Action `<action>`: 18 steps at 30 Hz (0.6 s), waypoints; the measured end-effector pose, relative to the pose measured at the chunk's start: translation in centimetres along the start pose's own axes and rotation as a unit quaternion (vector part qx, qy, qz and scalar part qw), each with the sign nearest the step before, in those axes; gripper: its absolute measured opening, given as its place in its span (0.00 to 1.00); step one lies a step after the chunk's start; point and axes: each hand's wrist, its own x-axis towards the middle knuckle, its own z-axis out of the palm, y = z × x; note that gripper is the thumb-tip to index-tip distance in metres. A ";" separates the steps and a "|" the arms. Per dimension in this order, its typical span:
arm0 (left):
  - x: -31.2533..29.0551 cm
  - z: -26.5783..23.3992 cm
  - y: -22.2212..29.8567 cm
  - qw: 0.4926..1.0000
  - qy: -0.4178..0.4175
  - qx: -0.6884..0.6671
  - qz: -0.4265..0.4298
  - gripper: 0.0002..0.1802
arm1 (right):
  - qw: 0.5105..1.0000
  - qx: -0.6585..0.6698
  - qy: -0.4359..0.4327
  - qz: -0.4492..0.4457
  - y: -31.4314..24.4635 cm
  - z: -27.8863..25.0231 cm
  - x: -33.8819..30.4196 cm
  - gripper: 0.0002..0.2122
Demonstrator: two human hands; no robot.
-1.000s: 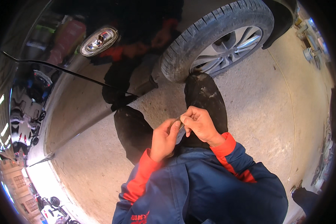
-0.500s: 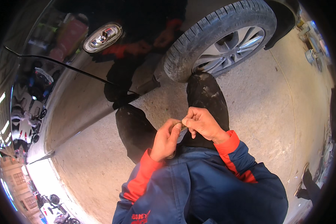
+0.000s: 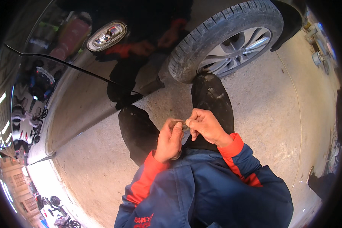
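My left hand is closed around a small brownish, flat roundish thing, with the thumb along its near side. My right hand pinches the right edge of that thing between thumb and forefinger; its other fingers curl below. Its exact kind is too small and too covered by fingers to make out. Both hands meet in front of my lap, between my knees. Beyond them stands a car's wheel with a grey alloy rim, and my right knee is close to the tyre.
A glossy black car body with an oval clear lamp stands ahead and to the left. Concrete floor lies around me. Motorcycles show at the lower left. Part of a person in dark clothes appears at the far right.
My left hand's fingers have shifted, so more of the brownish thing shows. The right hand keeps its pinch. The dark-clothed person at the right edge has moved.
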 end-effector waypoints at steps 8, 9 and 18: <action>0.4 0.0 0.8 0.998 0.042 0.009 -0.044 0.10 | 0.999 0.035 0.026 -0.009 0.5 0.9 -0.2 0.08; 0.3 0.2 0.8 0.998 0.043 0.009 -0.038 0.10 | 0.999 0.031 0.024 -0.015 0.6 0.9 -0.1 0.07; -0.1 -0.4 0.1 0.998 -0.025 0.059 -0.016 0.08 | 1.000 -0.028 -0.003 -0.006 0.7 0.3 0.2 0.12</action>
